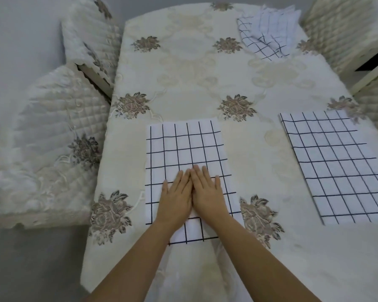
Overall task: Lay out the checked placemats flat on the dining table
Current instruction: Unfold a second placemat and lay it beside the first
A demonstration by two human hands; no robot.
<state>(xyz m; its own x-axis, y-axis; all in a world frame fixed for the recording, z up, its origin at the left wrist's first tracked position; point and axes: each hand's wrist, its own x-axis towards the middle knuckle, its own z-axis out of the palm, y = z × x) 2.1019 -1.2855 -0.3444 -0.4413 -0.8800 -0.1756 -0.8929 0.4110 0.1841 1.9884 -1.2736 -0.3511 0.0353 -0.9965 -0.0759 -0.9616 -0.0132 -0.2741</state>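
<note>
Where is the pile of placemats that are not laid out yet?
The crumpled pile of placemats lies at the table's far right corner, beyond the flat placemat on the right, beside a quilted chair.

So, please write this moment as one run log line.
left hand, right hand: flat on near placemat | right placemat: flat | far pile: crumpled
</note>
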